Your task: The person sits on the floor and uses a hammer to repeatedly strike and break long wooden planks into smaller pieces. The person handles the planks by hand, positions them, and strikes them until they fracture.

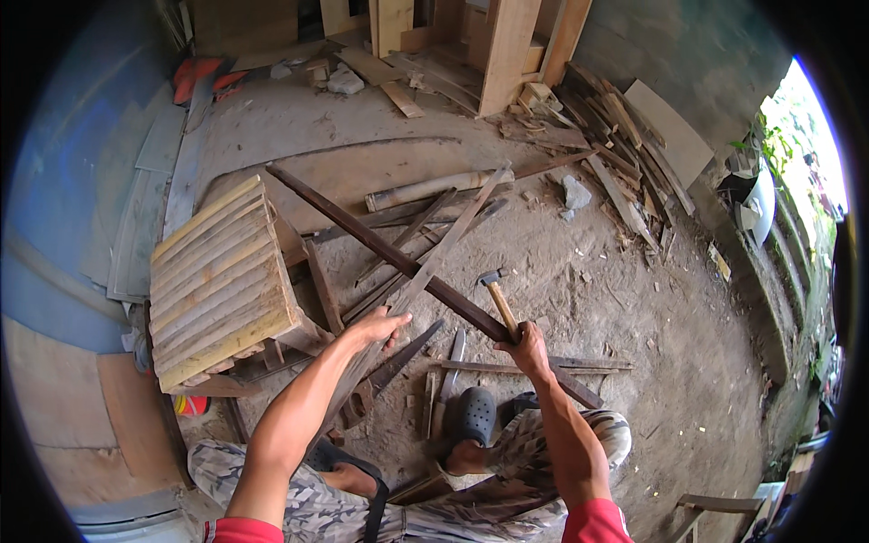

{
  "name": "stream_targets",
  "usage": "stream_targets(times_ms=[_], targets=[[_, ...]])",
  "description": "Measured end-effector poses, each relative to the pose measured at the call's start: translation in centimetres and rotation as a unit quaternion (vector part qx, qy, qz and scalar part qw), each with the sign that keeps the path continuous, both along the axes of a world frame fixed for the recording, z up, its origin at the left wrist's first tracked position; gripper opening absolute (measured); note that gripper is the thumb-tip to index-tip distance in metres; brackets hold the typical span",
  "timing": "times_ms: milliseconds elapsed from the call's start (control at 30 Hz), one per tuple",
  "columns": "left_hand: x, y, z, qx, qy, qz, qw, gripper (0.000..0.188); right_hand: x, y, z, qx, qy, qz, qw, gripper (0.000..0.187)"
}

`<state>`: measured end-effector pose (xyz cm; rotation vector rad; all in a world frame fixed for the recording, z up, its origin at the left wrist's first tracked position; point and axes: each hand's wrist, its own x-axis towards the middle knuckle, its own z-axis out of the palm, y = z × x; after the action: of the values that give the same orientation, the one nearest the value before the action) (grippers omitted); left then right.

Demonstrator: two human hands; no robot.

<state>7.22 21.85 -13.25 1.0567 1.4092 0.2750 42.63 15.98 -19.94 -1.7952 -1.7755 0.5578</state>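
Observation:
My left hand [376,328] is closed around a pale wooden strip [455,235], which slants from near my left knee up to the far right. A longer dark wooden strip [348,220] crosses it, the two touching or overlapping in front of me. In my right hand [525,347] is a hammer [500,303], its head pointing away from me. That hand also lies against the near part of the dark strip; whether its fingers grip the wood is hard to see. Below the crossing, a handsaw [391,371] and a long-bladed knife [450,380] lie on the ground between my feet.
A slatted wooden stool-like piece [222,281] stands at my left. Loose strips and a round pole [425,188] lie beyond the crossed wood. A scrap wood heap [634,149] leans by the far right wall. Stone chunks [575,193] sit on the dirt floor.

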Motion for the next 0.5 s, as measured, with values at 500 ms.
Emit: stream_targets(times_ms=[500], targets=[[2.8, 1.7, -2.0, 0.030, 0.033, -0.037, 0.998, 0.017, -11.0, -1.6, 5.2, -0.018, 0.239, -0.100, 0.966, 0.033]])
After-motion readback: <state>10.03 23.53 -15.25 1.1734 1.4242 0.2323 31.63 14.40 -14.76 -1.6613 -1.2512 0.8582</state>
